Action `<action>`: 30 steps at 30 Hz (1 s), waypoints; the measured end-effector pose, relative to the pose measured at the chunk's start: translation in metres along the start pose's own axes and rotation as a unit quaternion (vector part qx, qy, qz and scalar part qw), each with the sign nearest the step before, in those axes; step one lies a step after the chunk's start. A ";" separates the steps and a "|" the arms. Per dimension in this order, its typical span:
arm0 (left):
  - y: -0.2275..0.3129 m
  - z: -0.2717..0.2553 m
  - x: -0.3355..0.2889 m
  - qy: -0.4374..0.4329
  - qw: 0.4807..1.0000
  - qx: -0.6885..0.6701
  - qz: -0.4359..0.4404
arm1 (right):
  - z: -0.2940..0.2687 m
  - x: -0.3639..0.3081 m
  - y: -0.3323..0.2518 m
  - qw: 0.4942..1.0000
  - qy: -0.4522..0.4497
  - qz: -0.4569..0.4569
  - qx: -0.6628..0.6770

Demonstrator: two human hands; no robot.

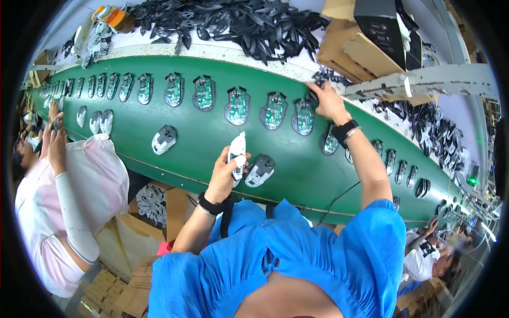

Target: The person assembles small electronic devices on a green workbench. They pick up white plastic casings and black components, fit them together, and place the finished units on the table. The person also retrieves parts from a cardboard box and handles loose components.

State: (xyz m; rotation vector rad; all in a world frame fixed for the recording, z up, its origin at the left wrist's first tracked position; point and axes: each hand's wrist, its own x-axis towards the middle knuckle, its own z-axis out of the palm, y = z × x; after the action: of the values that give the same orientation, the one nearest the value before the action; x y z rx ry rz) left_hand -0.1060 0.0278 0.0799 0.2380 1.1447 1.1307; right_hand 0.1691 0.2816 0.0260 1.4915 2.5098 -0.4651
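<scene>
My left hand [221, 177] is closed around a white plastic mouse shell [237, 150], tilted upright above the green conveyor belt [201, 135]. Beside that hand, a grey-and-white mouse shell [260, 171] lies on the belt. My right hand [330, 102] reaches to the belt's far edge, fingers bent over a black plastic piece [313, 97] that they partly hide. Just left of it sits a mouse base with a green circuit board [303, 116]. Another mouse base [329, 142] is below my right wrist.
Several mouse bases with circuit boards line the belt. A pile of black plastic parts [233, 24] covers the far ledge, near a cardboard box [352, 50]. A metal rail [424, 82] crosses at right. Co-workers sit at left [74, 196] and right [429, 259].
</scene>
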 end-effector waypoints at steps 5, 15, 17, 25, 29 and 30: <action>-0.006 -0.006 0.002 -0.005 1.000 0.013 0.024 | 0.004 0.002 0.005 0.999 -0.007 0.026 0.045; 0.007 -0.020 0.010 -0.040 0.998 -0.026 -0.037 | -0.045 0.082 -0.028 0.992 0.085 -0.023 0.086; 0.017 -0.027 0.014 -0.037 0.998 -0.037 -0.042 | -0.073 0.120 -0.049 0.982 0.173 0.008 0.071; 0.074 -0.058 0.026 0.009 0.998 -0.063 -0.012 | -0.095 0.245 -0.152 0.962 0.236 -0.098 0.099; 0.083 -0.081 0.028 0.003 0.999 -0.048 -0.004 | -0.076 0.301 -0.179 0.944 0.280 -0.174 0.008; 0.085 -0.086 0.028 0.009 0.999 -0.052 -0.002 | -0.079 0.306 -0.190 0.962 0.232 -0.141 -0.009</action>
State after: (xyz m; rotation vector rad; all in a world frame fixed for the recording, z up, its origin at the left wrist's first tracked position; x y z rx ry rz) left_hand -0.2260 0.0580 0.0804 0.1455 1.0987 1.1879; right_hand -0.1436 0.4758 0.0366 1.3677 3.1017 -0.1361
